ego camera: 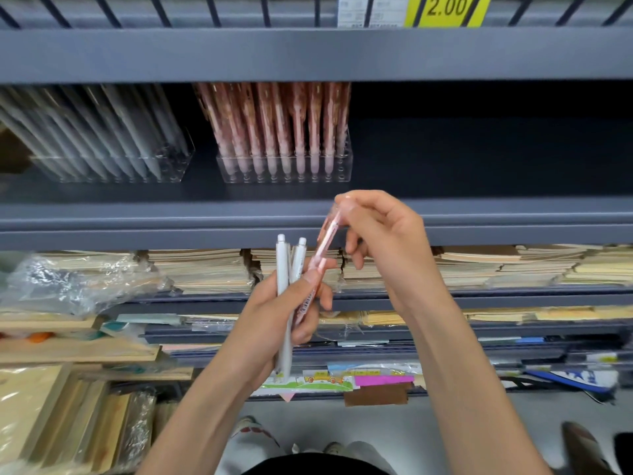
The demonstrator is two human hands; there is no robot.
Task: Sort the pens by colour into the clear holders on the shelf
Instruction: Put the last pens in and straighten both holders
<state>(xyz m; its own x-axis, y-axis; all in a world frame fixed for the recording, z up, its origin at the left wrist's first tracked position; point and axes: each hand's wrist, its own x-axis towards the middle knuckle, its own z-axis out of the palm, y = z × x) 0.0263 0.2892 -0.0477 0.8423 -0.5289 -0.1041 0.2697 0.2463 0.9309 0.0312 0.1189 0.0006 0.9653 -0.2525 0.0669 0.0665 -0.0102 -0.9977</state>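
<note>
The right hand [387, 241] pinches the pink pen [323, 248] near its top in a narrow grip. The left hand [284, 313] holds two white pens [283, 269] and seemingly the pink one's lower end. Light, stiff, slick: take it mid-barrel for the far pink holder [287, 171].

A yellow price tag [447, 8] marked 2.00 is mounted well above the right grip [383, 241], with white labels [371, 10] just beside it. Stacked beige notebooks [205, 269] are stored behind the left grip [287, 310] and to both sides of it. Crumpled clear plastic wrap [68, 279] is located well to its left. A pink strip [383, 380] and a brown card [376, 395] are seen below the right grip.
</note>
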